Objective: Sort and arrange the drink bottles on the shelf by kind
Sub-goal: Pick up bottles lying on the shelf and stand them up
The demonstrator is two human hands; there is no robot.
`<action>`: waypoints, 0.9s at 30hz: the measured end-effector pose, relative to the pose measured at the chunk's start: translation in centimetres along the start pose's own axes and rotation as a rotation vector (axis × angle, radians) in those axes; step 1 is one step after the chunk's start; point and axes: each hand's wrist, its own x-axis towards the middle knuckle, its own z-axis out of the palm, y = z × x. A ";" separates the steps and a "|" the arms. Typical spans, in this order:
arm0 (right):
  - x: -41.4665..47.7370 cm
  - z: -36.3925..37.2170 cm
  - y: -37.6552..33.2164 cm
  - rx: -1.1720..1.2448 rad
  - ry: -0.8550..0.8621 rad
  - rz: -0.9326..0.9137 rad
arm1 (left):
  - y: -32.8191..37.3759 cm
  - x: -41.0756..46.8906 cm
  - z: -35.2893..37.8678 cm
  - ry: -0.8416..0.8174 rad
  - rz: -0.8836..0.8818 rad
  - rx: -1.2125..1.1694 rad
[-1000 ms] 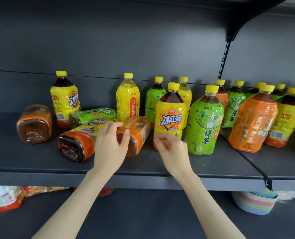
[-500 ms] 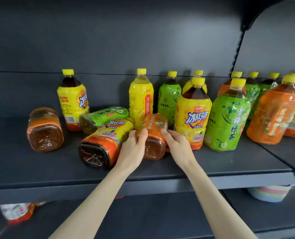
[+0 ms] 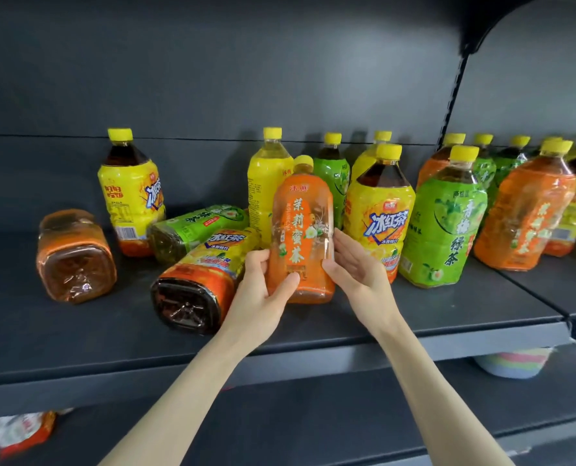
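The left hand (image 3: pixel 263 290) grips the lower part of the orange bottle (image 3: pixel 300 223), thumb across its front. The right hand (image 3: pixel 354 274) lies against the bottle's right side, fingers nearly straight. The bottle is upright over the middle of the shelf (image 3: pixel 313 334); I cannot tell whether its base touches. Just left lies a yellow bottle (image 3: pixel 202 274), base nearest. A lying green bottle (image 3: pixel 196 227) is behind it. More upright bottles stand farther back and right.

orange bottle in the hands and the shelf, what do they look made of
Orange bottle: likely clear plastic under a glossy shrink-wrap label; tea shows through, film glints and wrinkles.
Shelf: probably dark painted metal, matte, with a thin folded front edge.
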 end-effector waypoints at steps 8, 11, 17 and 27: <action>-0.3 -0.4 0.1 -0.050 -0.017 -0.030 | -0.4 0.5 0.2 -0.004 0.027 0.123; -0.2 0.0 0.0 -0.118 -0.025 -0.046 | -0.3 0.6 0.3 0.019 0.049 0.226; 0.5 0.6 0.2 -0.254 0.054 -0.022 | 0.1 1.0 0.5 0.026 0.055 0.238; 1.8 1.0 0.5 -0.493 0.110 0.014 | 0.3 2.7 1.5 0.049 -0.015 0.404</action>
